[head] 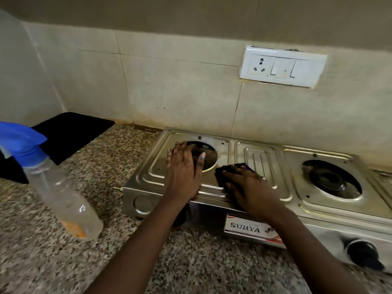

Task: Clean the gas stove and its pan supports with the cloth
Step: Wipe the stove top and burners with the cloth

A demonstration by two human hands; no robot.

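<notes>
Nearest, spray bottle (63, 187) holds orange dregs; left hand (183, 168) spread, right hand (248, 185) presses cloth (220, 174).

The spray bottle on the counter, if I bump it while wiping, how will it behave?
The spray bottle looks nearly empty, only an orange residue at its base, so probably light. It is tall and narrow with a blue trigger head on top, so likely to tip. Its round body could then roll.
</notes>
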